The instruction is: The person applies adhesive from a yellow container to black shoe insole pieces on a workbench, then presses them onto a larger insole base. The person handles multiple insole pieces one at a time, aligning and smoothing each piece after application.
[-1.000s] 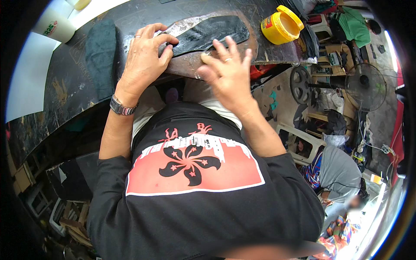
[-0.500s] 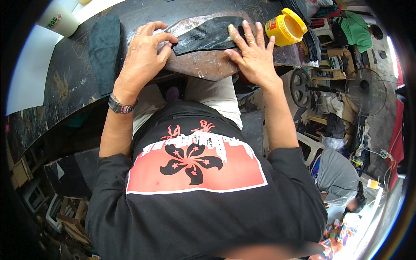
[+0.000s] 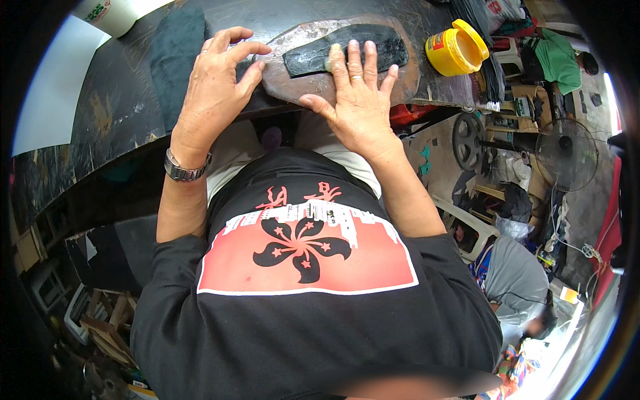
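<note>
**A cluttered little repair workshop**

I sit at a dark, stained workbench scarred with old glue. At two o'clock an open yellow glue pot stands on it. Past the bench edge, at three o'clock, there is a standing fan, a black wheel and heaped bags. At eight o'clock, wooden stools and crates crowd the floor.

The black sole piece looks like matt rubber, lying on a brown, worn leather-like slab. The table is dark, scuffed and dull. The far-right yellow tub is glossy plastic. The wristwatch is shiny metal.
</note>
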A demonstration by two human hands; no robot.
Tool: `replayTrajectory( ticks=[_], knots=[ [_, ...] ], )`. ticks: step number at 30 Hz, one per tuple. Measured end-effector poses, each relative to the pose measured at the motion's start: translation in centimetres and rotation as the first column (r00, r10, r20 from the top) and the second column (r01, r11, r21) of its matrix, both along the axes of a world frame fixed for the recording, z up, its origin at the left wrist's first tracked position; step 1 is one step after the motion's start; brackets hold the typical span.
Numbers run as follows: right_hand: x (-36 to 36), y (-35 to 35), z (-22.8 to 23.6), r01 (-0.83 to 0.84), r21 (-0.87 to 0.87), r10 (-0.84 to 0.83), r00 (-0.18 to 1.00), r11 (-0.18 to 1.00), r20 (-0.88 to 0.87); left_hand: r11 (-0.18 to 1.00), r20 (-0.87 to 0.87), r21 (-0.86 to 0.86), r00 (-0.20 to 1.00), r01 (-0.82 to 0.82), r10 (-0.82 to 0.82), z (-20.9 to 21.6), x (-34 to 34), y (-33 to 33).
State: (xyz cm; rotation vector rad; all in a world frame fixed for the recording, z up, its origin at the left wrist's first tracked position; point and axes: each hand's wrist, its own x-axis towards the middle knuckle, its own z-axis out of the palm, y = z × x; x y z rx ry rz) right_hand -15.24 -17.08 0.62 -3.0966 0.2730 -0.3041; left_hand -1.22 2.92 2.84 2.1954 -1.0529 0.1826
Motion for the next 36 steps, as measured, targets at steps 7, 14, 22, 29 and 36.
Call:
replayTrajectory(
  ticks=[7, 14, 22, 29, 36],
  knots=[
    [1.8, 1.0, -0.1, -0.126, 0.077, 0.124, 0.992, 0.989, 0.029, 1.000, -0.003, -0.005, 1.000, -0.002, 0.002, -0.5, -0.2, 0.2],
    [2.8, 1.2, -0.1, -0.221, 0.096, 0.216, 0.975, 0.971, 0.060, 1.000, -0.008, -0.020, 1.000, 0.018, -0.018, -0.1, -0.2, -0.1],
    [2.3, 1.1, 0.5, -0.294, 0.105, 0.284, 0.953, 0.950, 0.101, 1.000, -0.018, 0.006, 1.000, 0.005, -0.005, 0.9, -0.3, -0.4],
    [0.9, -1.9, 2.6, -0.414, 0.771, 0.179, 0.909, 0.484, 0.376, 0.999, 0.010, -0.012, 0.999, -0.041, 0.041, 1.7, 0.1, -0.1],
    [-0.6, -3.9, 2.7, -0.454, 0.887, -0.219, 0.877, -0.083, 0.428, 0.999, 0.055, -0.038, 0.998, 0.031, -0.029, 1.5, 0.7, -2.3]
  ],
)
